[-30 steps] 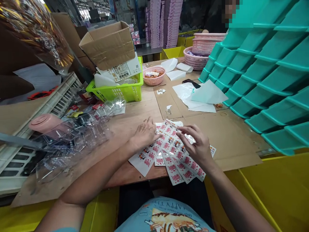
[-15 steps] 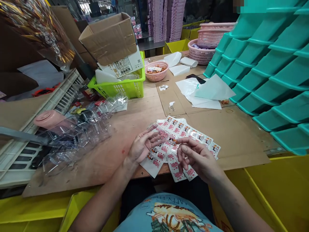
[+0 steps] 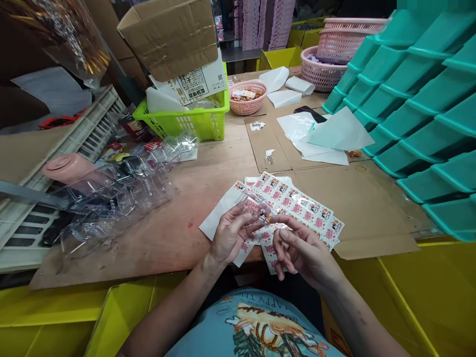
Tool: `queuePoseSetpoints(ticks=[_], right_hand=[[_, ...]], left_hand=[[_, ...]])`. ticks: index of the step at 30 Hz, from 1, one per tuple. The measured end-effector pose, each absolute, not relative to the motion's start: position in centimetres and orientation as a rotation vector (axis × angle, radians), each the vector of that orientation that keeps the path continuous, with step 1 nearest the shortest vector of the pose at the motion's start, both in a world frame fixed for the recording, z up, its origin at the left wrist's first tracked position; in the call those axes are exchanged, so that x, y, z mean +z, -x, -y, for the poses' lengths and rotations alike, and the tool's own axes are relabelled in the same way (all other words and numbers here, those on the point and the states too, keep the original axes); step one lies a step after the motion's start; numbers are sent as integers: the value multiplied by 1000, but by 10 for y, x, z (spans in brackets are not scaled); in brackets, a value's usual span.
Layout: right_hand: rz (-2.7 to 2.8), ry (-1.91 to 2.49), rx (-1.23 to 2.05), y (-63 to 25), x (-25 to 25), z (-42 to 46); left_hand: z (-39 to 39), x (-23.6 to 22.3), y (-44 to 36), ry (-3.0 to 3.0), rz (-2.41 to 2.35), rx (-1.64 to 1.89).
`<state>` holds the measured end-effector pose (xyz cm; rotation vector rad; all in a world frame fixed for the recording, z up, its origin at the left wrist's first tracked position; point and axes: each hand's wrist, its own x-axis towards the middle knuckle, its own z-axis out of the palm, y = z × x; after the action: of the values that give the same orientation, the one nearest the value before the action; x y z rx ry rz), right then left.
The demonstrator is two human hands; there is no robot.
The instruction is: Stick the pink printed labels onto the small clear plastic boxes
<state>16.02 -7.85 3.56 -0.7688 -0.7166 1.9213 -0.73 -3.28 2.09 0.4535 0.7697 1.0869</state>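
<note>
Because the small orange, black and white cat-printed sticker (image 3: pixel 266 216) lies at the tip of the right hand (image 3: pixel 305 248), near the centre of the frame in the head view, a careless touch could crease it or make it cling in the wrong spot, the likely cause being adhesive meeting skin or plastic too soon. The left hand (image 3: pixel 226 238) pinches a thin, clear plastic piece (image 3: pixel 256 202) between thumb and fingers; too firm a squeeze could dent it, too loose a one let it slip. The right index finger is extended, its thumb apart and the other fingers curled; whether the sticker adheres to the fingertip or already to the plastic cannot be told. Glossy white sticker sheets (image 3: pixel 297 198), fanned at centre, overhang the near edge of the brown wooden table (image 3: pixel 163 250) at lower centre, and a brushing forearm could drag them off. As to appearance, the plastic is transparent and glinting, with pink print showing in or through it; the sheets carry rows of cats and pink motifs.
</note>
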Motion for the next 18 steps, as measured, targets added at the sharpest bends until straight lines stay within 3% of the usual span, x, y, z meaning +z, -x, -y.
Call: queuePoseSetpoints(ticks=[18], right_hand=[[685,771,1925,-158,27,77]], left_hand=[[35,19,6,-484,-720,1076]])
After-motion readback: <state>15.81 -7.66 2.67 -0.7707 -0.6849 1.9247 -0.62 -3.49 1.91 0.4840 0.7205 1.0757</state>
